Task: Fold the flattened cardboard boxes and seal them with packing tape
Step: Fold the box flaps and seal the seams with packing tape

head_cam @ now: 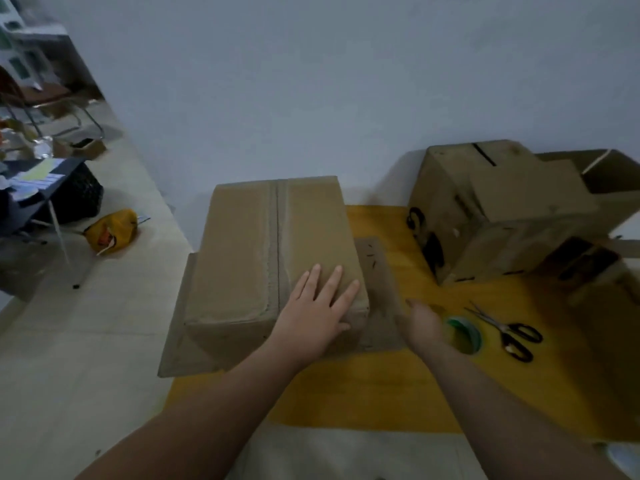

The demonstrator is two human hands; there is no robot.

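Observation:
A folded cardboard box (249, 251) stands in front of me, a strip of tape running down the seam of its top. It sits on a flattened cardboard sheet (377, 271). My left hand (315, 317) lies flat on the box's near right corner, fingers straight and spread. My right hand (420, 322) hovers just right of the box, relaxed and holding nothing. A green-cored roll of packing tape (465, 336) lies on the yellow mat right beside that hand. Black-handled scissors (509, 332) lie to the right of the roll.
A yellow mat (346, 389) covers the floor under the work. Assembled and open cardboard boxes (502, 209) are piled at the back right by the wall. At left are a yellow bag (112, 230), a black basket (79, 195) and a small table with clutter.

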